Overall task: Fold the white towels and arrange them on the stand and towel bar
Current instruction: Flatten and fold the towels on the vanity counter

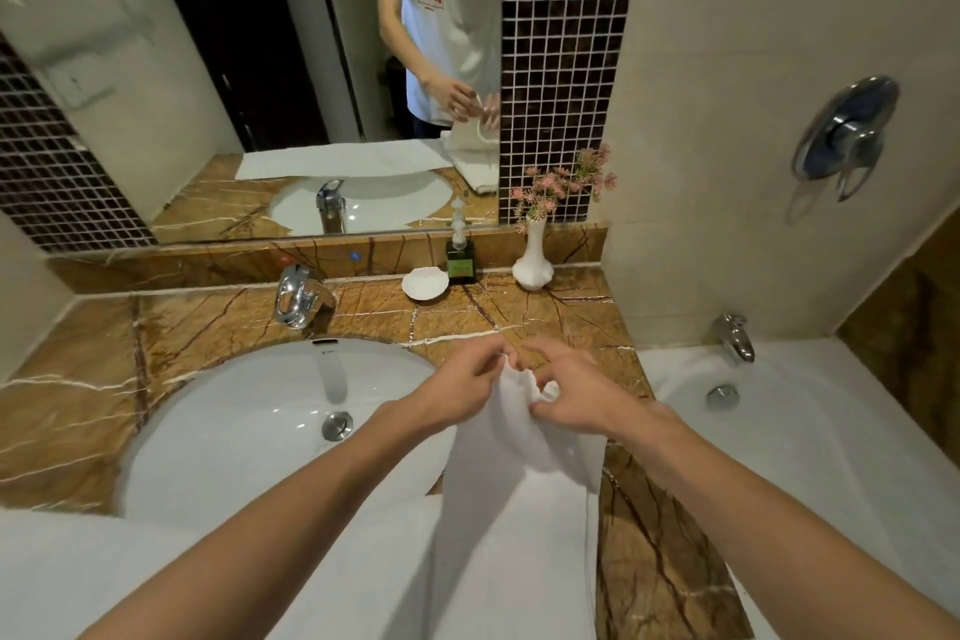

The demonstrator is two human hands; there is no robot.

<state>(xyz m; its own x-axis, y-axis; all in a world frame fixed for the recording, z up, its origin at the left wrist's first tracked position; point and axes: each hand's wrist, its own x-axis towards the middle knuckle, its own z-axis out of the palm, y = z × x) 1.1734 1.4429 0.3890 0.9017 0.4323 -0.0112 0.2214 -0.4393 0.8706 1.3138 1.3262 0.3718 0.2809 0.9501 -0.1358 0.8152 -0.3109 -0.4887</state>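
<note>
A white towel (511, 437) hangs lifted above the brown marble counter, bunched at its top. My left hand (462, 387) pinches the towel's top edge on the left. My right hand (576, 398) grips the gathered cloth on the right, close beside the left hand. More white towel (171, 582) lies spread flat along the counter's near edge, under my forearms. No stand or towel bar is in view.
A white sink (244, 426) with a chrome tap (298, 296) lies to the left. At the back stand a shell soap dish (425, 284), a soap bottle (460, 255) and a white vase (532, 260) of pink flowers. A bathtub (810, 431) lies right, a mirror behind.
</note>
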